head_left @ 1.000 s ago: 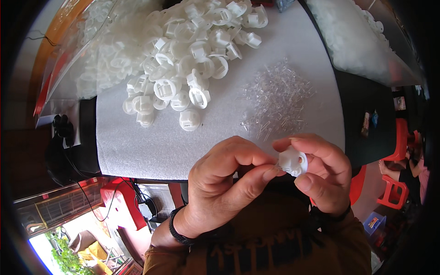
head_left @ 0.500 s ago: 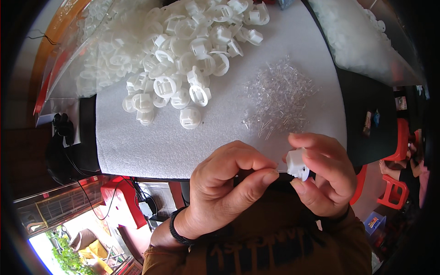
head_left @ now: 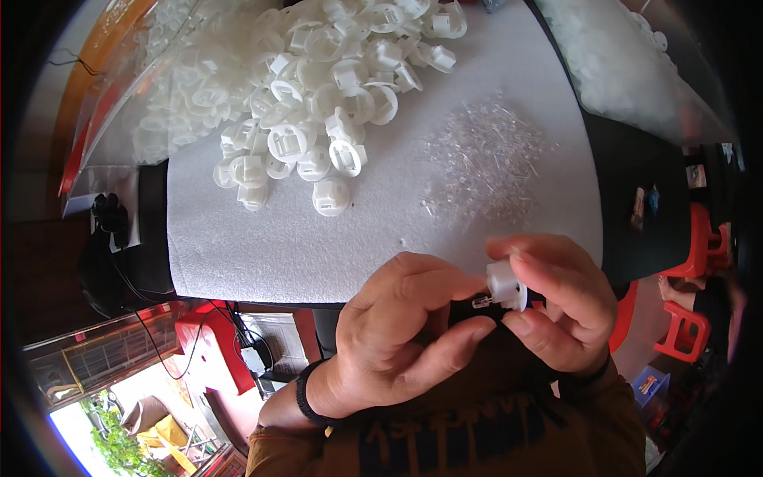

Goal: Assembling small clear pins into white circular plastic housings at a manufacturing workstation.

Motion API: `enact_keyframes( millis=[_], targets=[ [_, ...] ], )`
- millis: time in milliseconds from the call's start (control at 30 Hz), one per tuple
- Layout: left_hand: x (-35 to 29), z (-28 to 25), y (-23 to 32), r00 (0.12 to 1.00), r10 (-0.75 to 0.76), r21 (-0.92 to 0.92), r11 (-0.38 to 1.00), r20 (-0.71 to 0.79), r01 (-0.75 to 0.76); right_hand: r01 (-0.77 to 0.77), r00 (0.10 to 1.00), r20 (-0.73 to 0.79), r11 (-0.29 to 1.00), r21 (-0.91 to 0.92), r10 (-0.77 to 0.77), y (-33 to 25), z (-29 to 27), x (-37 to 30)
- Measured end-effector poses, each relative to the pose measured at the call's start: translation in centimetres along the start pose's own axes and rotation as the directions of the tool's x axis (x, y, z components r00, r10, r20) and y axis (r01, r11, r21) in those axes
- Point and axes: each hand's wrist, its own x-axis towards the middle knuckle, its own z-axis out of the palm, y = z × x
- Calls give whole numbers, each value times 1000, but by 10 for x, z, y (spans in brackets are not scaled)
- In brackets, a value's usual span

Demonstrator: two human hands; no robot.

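Note:
My right hand grips a white plastic lamp holder with a round flange, pinching it between thumb and fingers. From the left side of the holder sticks out a small clear bulb. My left hand is just left of it, with thumb and forefinger apart on either side of the bulb; whether a fingertip touches it I cannot tell. Beyond the hands, a loose pile of clear wire-legged bulbs lies on the grey-white mat. A big heap of similar white holders spreads over the mat's far left.
A clear-walled bin of white parts stands at the left, and a bag of pale parts at the far right. The black table edge carries a small tube. Red stools and another person's legs are at the right.
My left thumb and forefinger have parted from their pinch. The bulb now shows sticking out of the holder, which has turned and shifted slightly left in my right hand.

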Motion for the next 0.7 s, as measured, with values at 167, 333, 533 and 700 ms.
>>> enact_keyframes(
  millis=[167,333,533,700],
  targets=[
    [-4,-5,-4,983,181,114,977,20,-182,18,1000,-7,998,58,-17,1,5,-4],
    [-11,-2,6,972,228,381,895,59,-233,1,999,40,997,71,-4,-5,6,-7],
    [-19,3,6,951,308,460,843,14,-280,8,998,55,999,39,-10,-13,8,-10],
    [-28,-4,14,967,253,363,900,18,-242,25,999,31,1000,1,-25,-26,11,-13]
  ],
)
